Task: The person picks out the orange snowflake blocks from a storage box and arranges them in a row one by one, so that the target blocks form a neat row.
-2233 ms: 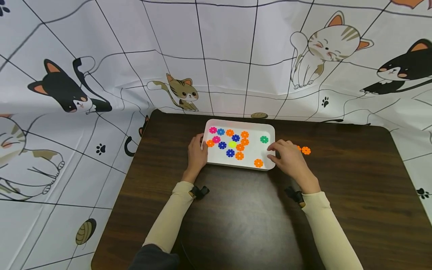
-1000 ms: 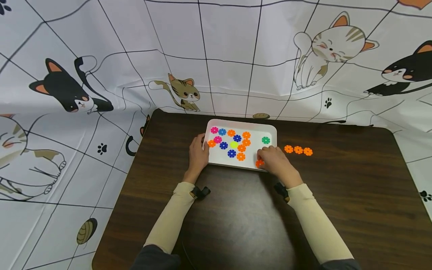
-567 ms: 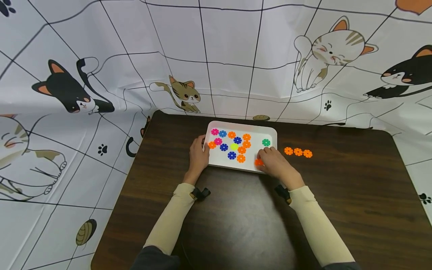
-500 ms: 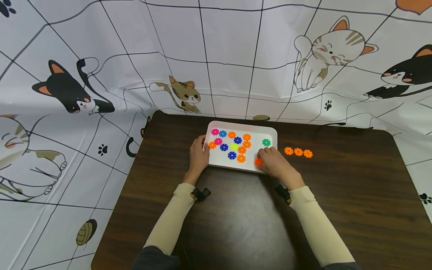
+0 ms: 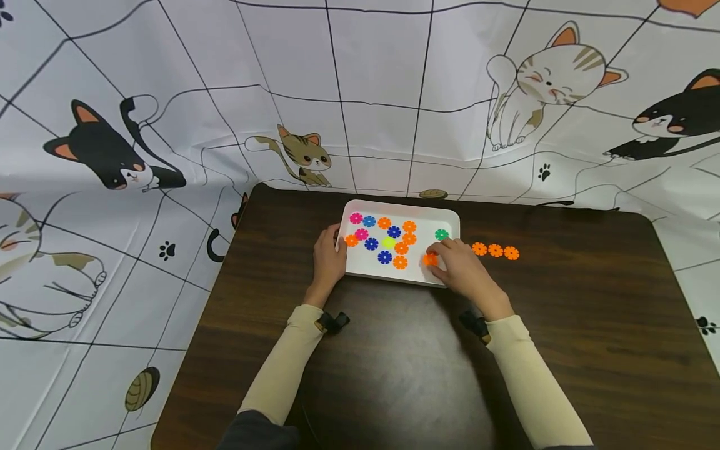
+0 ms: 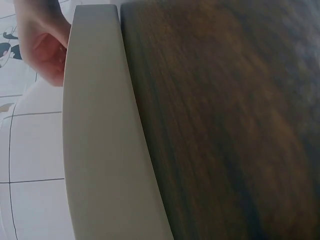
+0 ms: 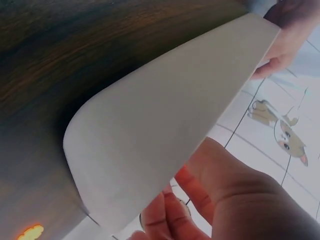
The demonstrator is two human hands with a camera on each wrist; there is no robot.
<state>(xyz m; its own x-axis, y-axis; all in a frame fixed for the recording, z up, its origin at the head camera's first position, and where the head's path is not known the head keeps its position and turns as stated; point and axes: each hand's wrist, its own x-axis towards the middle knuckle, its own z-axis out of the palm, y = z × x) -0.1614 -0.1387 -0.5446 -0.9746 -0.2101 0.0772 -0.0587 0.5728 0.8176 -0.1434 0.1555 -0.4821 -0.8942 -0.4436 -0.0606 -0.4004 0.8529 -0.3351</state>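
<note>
A white tray (image 5: 388,272) holds several flower-shaped discs in pink, blue, orange, green and yellow. At its left end my left hand (image 5: 328,259) grips the rim. My right hand (image 5: 465,272) is over the tray's right part, thumb and forefinger pinching an orange disc (image 5: 430,259) beside the green disc (image 5: 441,234). In the left wrist view the tray wall (image 6: 105,125) fills the middle, with my right hand (image 6: 46,47) beyond it. The right wrist view shows my right hand (image 7: 225,195) behind the tray wall (image 7: 150,110); the pinched disc is hidden there.
Three orange discs (image 5: 495,250) lie in a row on the dark wooden table (image 5: 579,312), right of the tray. A white sheet with cat drawings (image 5: 382,69) hangs behind the table and along its left side.
My right hand came in from the tray's right edge to the orange disc. That disc has since moved slightly toward the far side. My left hand keeps its place on the rim.
</note>
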